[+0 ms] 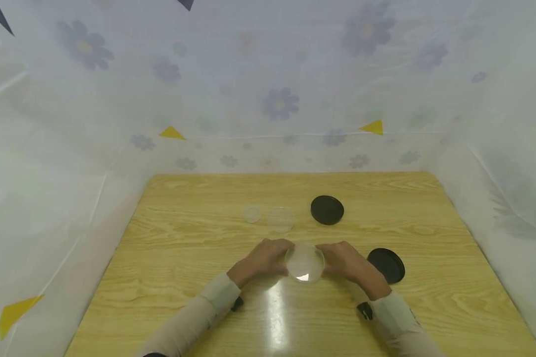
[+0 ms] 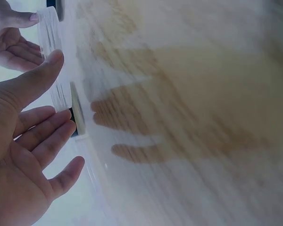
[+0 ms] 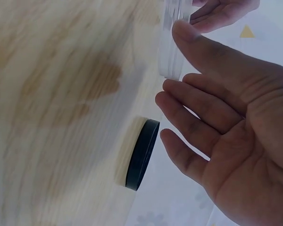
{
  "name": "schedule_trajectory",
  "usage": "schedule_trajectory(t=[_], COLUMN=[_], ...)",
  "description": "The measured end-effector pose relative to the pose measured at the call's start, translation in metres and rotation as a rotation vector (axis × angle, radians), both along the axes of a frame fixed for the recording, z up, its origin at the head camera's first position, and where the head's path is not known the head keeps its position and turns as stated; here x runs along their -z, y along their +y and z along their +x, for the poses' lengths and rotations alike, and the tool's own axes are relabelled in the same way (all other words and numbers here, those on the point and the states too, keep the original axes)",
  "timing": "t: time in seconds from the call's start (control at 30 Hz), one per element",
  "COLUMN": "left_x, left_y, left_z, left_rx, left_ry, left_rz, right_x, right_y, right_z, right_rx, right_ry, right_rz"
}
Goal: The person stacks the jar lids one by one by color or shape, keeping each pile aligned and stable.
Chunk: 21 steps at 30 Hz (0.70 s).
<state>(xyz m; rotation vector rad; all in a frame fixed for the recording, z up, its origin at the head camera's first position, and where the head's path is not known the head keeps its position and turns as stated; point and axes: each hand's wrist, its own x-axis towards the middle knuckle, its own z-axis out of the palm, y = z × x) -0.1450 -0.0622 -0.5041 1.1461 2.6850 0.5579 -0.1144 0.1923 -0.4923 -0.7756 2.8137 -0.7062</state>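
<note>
Both hands hold a clear round petri dish (image 1: 304,263) between them, raised above the wooden table. My left hand (image 1: 268,257) pinches its left edge; in the left wrist view the thumb lies on the rim of the dish (image 2: 48,30) and fingertips touch it from below. From the opposite side my right hand (image 1: 346,260) pinches it, with the thumb against the dish's side wall (image 3: 170,56) in the right wrist view. The other fingers of each hand are spread loosely. Light glints off the dish's front part.
Beyond the hands lie a small clear disc (image 1: 252,214), a larger clear disc (image 1: 280,219) and a black round dish (image 1: 327,210). Another black round dish (image 1: 386,266) sits beside the right forearm. Flower-patterned sheeting (image 1: 281,104) surrounds the wooden table (image 1: 183,233).
</note>
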Motion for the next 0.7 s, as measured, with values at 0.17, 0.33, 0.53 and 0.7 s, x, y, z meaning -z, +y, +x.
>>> schedule_trajectory(t=[0.17, 0.33, 0.53, 0.7], left_x=[0.000, -0.003, -0.011, -0.012], left_y=[-0.007, -0.014, -0.025, -0.037], left_z=[-0.001, -0.003, -0.006, -0.008], left_rx=[-0.025, -0.050, -0.073, -0.100], left_ry=[-0.015, -0.036, -0.068, -0.090], left_rz=[0.039, 0.040, 0.088, 0.127], right_x=[-0.005, -0.010, -0.013, -0.012], right_y=[-0.004, -0.012, -0.021, -0.032], right_z=[-0.003, -0.006, -0.010, -0.016], right_rx=[-0.017, -0.032, -0.034, -0.027], right_ry=[0.004, 0.032, 0.015, 0.028], right_rz=[-0.032, -0.037, -0.073, -0.074])
